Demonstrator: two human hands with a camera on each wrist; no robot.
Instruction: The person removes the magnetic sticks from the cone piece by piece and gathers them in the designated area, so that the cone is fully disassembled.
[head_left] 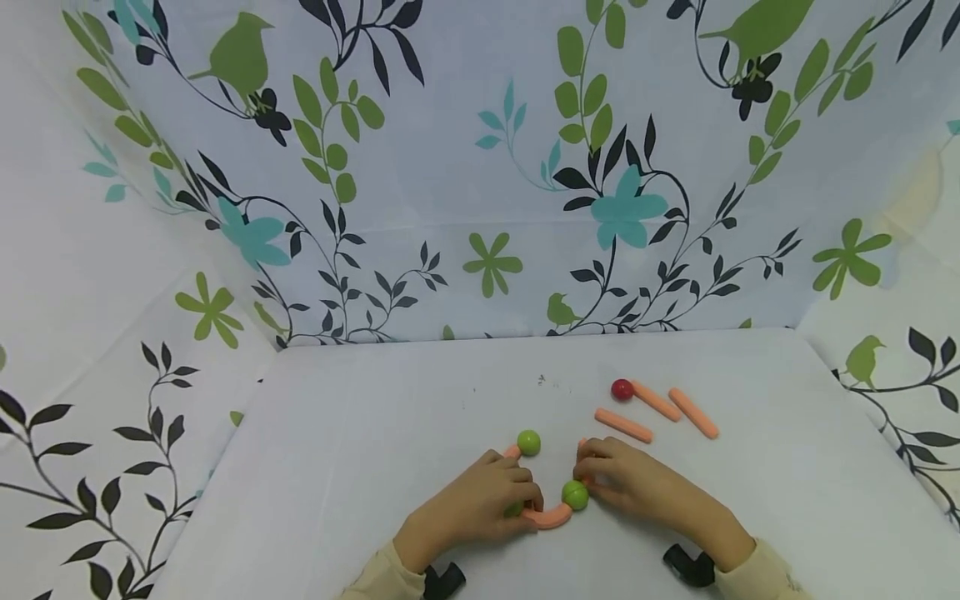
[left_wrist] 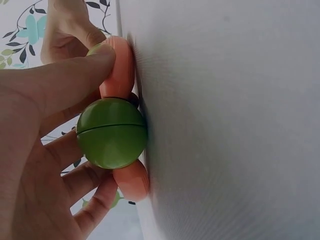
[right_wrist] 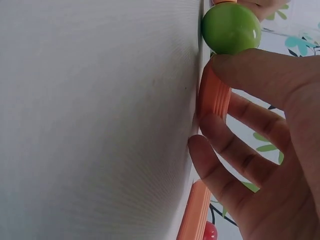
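Note:
On the white table, my left hand (head_left: 483, 497) grips a curved orange rod (head_left: 551, 518). Its thumb lies on the rod, while the other fingers reach round a green ball (left_wrist: 111, 142) joined to that rod. Below this ball another orange rod (left_wrist: 131, 180) sticks out. The curved rod's far end meets a second green ball (head_left: 575, 495). Beside that ball, my right hand (head_left: 637, 479) pinches a straight orange rod (right_wrist: 214, 95), its end at the ball; whether they are fastened cannot be told. A third green ball (head_left: 528, 442) sits beyond the left hand on a partly hidden orange rod (head_left: 512, 452).
Behind the right hand lie loose straight orange rods, one nearer (head_left: 624, 425), one at the right (head_left: 693, 412), and one (head_left: 656, 401) touching a red ball (head_left: 622, 390). Patterned cloth (head_left: 465, 167) hangs behind the table (head_left: 375, 400). A black device (head_left: 688, 567) is at the right wrist.

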